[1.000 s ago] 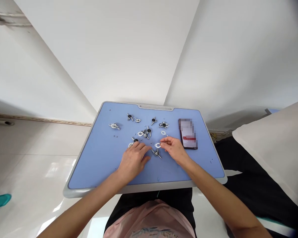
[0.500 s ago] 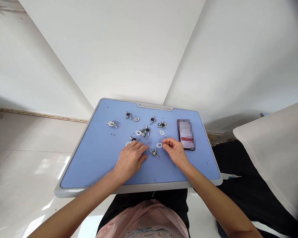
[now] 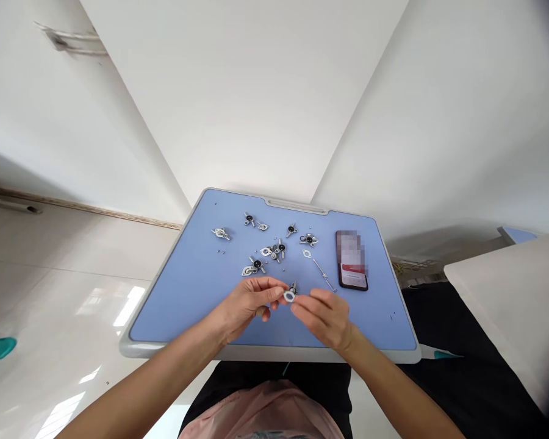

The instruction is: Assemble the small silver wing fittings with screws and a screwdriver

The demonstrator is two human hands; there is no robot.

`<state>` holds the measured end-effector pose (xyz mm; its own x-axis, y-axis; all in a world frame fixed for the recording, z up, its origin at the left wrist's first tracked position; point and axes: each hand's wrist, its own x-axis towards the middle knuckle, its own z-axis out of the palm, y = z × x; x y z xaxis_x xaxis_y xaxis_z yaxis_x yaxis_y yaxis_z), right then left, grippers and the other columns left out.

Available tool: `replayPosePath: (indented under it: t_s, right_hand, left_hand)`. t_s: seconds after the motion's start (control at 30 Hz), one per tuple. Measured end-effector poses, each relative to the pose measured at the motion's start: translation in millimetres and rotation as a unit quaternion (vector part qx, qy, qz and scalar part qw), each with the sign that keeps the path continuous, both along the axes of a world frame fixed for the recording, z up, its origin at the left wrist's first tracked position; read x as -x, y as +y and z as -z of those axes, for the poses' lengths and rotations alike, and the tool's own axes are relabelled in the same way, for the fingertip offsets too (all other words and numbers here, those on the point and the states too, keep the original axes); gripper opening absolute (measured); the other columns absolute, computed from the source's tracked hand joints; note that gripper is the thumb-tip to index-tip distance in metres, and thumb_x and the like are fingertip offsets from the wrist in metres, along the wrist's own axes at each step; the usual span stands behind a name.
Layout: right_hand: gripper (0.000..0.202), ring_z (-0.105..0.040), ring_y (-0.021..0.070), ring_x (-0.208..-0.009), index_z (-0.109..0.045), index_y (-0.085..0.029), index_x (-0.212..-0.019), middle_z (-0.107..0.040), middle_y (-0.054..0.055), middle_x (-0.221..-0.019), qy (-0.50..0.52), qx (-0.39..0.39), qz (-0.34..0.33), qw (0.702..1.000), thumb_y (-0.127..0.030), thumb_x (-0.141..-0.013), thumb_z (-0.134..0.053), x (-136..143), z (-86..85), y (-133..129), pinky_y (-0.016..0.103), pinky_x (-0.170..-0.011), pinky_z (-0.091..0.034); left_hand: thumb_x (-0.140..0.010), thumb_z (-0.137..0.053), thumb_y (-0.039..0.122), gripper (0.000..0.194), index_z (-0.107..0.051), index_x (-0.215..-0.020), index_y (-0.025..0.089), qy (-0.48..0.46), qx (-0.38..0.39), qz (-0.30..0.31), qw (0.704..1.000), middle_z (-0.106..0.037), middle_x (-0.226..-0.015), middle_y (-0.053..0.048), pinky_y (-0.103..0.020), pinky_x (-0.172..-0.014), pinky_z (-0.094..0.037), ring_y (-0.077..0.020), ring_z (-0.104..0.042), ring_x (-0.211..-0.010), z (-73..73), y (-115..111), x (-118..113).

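Note:
My left hand (image 3: 251,300) pinches a small metal valve (image 3: 293,286) just above the table's near half; much of the valve is hidden by fingers and by the plate in front. A flat oval plate with a round hole (image 3: 290,297), like a gasket, lies against the valve, its right edge between the fingertips of my right hand (image 3: 324,314). Beyond my left hand rests another valve with a black round centre (image 3: 257,264), next to a pale flange plate (image 3: 247,271). A loose oval plate (image 3: 306,253) and a thin metal rod (image 3: 324,275) lie past my right hand.
Several more valves, such as one at the back (image 3: 249,218), and tiny loose parts are scattered over the blue table (image 3: 187,305). A phone (image 3: 353,280) lies at the right. White walls stand behind; a person's dark-clothed leg (image 3: 434,317) is at the right.
My left hand has picked the valve up off the table. My right hand has brought the oval plate against it, uncovering the thin rod. The whole view has shifted slightly.

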<state>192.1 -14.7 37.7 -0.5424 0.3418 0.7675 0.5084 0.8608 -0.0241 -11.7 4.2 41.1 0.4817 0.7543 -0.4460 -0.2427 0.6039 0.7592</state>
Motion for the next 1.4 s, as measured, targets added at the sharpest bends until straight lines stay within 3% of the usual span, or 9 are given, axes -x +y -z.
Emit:
replayPosePath:
  t_s: [0.13,0.23,0.43,0.63,0.73,0.87,0.97,1.23,1.4]
  right_hand:
    - [0.019,-0.058,0.0146,-0.078,-0.067,-0.023,-0.095,-0.074,0.0,-0.087,-0.02,-0.052,-0.005,0.998,-0.008,-0.089,-0.057,0,-1.4,-5,0.026,-0.065,-0.052]
    - [0.017,-0.061,0.0143,-0.078,-0.065,-0.023,-0.099,-0.072,0.002,-0.085,0.1,0.097,0.04,0.989,-0.011,-0.09,-0.056,6,-0.3,-11,0.028,-0.068,-0.053]
    - [0.017,-0.05,0.0104,-0.055,-0.068,-0.02,-0.084,-0.065,0.0,-0.071,0.221,0.54,0.126,0.803,-0.028,-0.091,-0.055,12,-6.0,-23,0.023,-0.048,-0.039]
    - [0.02,-0.033,0.008,-0.05,-0.065,-0.019,-0.075,-0.048,-0.005,-0.059,0.255,0.647,0.146,0.703,-0.036,-0.083,-0.06,14,-8.4,-21,0.022,-0.045,-0.029]
    - [0.021,-0.033,0.0083,-0.05,-0.063,-0.019,-0.073,-0.047,-0.004,-0.059,0.265,0.639,0.164,0.703,-0.037,-0.083,-0.059,10,-5.6,-19,0.022,-0.046,-0.029]
    - [0.021,-0.036,0.0085,-0.052,-0.063,-0.019,-0.076,-0.054,-0.003,-0.068,0.279,0.589,0.199,0.732,-0.038,-0.083,-0.059,-9,-0.2,-12,0.022,-0.047,-0.031]
    - [0.021,-0.04,0.0098,-0.056,-0.064,-0.02,-0.077,-0.055,-0.002,-0.07,0.289,0.567,0.22,0.739,-0.04,-0.084,-0.06,-25,5.2,-8,0.022,-0.049,-0.032]
    - [0.023,-0.037,0.0103,-0.052,-0.062,-0.02,-0.076,-0.051,-0.003,-0.064,0.266,0.578,0.214,0.742,-0.041,-0.085,-0.057,-42,23.7,-19,0.023,-0.047,-0.029]
    - [0.017,-0.052,0.0142,-0.065,-0.066,-0.022,-0.081,-0.062,0.0,-0.075,0.145,0.503,0.174,0.834,-0.03,-0.088,-0.052,-40,27.5,-17,0.026,-0.06,-0.04]
  left_hand:
    - [-0.056,-0.088,0.041,0.037,-0.073,-0.077,0.015,0.006,-0.015,-0.022,1.0,-0.067,-0.069,-0.002,-0.019,-0.046,-0.04,-0.009,-0.051,-0.058,-4.4,-9,-2]
    - [-0.058,-0.086,0.041,0.035,-0.074,-0.079,0.015,0.039,-0.066,-0.046,0.996,-0.069,-0.069,-0.002,-0.02,-0.048,-0.042,-0.0107,-0.053,-0.061,-2.4,-10,-2]
    - [-0.064,-0.079,0.039,0.032,-0.073,-0.085,0.016,0.116,-0.135,-0.056,0.982,-0.07,-0.07,-0.002,-0.02,-0.051,-0.042,-0.012,-0.054,-0.063,1.3,-8,-7]
    - [-0.075,-0.065,0.043,0.036,-0.071,-0.097,0.015,0.151,-0.179,-0.034,0.972,-0.068,-0.07,-0.002,-0.023,-0.052,-0.044,-0.0137,-0.056,-0.062,10.0,-9,-12]
    - [-0.085,-0.054,0.042,0.038,-0.068,-0.11,0.017,0.233,-0.271,-0.026,0.933,-0.07,-0.078,-0.004,-0.025,-0.056,-0.045,-0.016,-0.059,-0.067,16.5,-10,-8]
    - [-0.091,-0.053,0.032,0.03,-0.066,-0.115,0.022,0.463,-0.437,0.016,0.77,-0.07,-0.088,-0.005,-0.028,-0.065,-0.044,-0.019,-0.063,-0.078,20.4,-13,-13]
    - [-0.091,-0.057,0.036,0.034,-0.062,-0.122,0.022,0.56,-0.442,0.108,0.692,-0.07,-0.096,-0.006,-0.029,-0.062,-0.043,-0.023,-0.066,-0.083,19.1,-9,-28]
    - [-0.093,-0.053,0.02,0.027,-0.066,-0.115,0.028,0.557,-0.489,0.22,0.635,-0.064,-0.106,-0.004,-0.027,-0.067,-0.047,-0.0206,-0.066,-0.089,13.9,11,-38]
    - [-0.09,-0.046,0.007,0.043,-0.064,-0.123,0.028,0.485,-0.581,0.218,0.617,-0.066,-0.109,-0.004,-0.026,-0.073,-0.049,-0.0196,-0.063,-0.098,23.3,19,-24]
